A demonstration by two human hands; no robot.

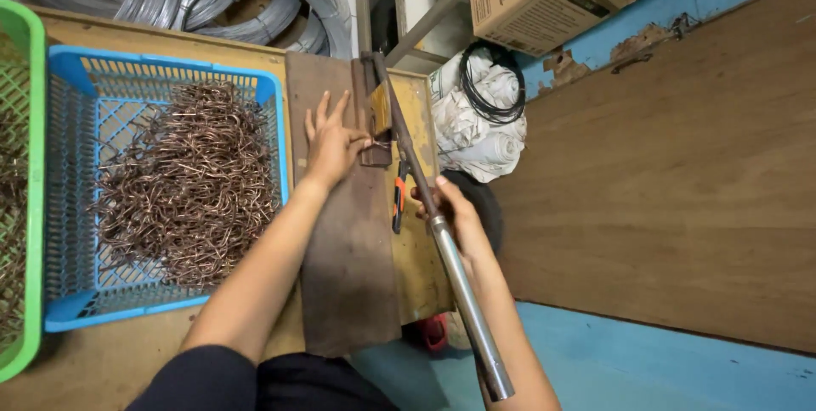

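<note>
Lever (442,232) of the bench-mounted wire bender runs diagonally toward the person; the right hand (455,211) is clenched around its steel shaft, placed for leverage. The left hand (333,143), fingers spread, pins a small wire piece (380,144) at the die. Finished copper-coloured hooks (187,181) fill the blue basket (76,71) alongside, within reach.

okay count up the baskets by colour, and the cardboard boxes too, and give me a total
Blue basket, holding bent copper-coloured wire pieces: 1
Green basket, at the left edge: 1
Cardboard boxes, top of view: 2
Total: 4
</note>
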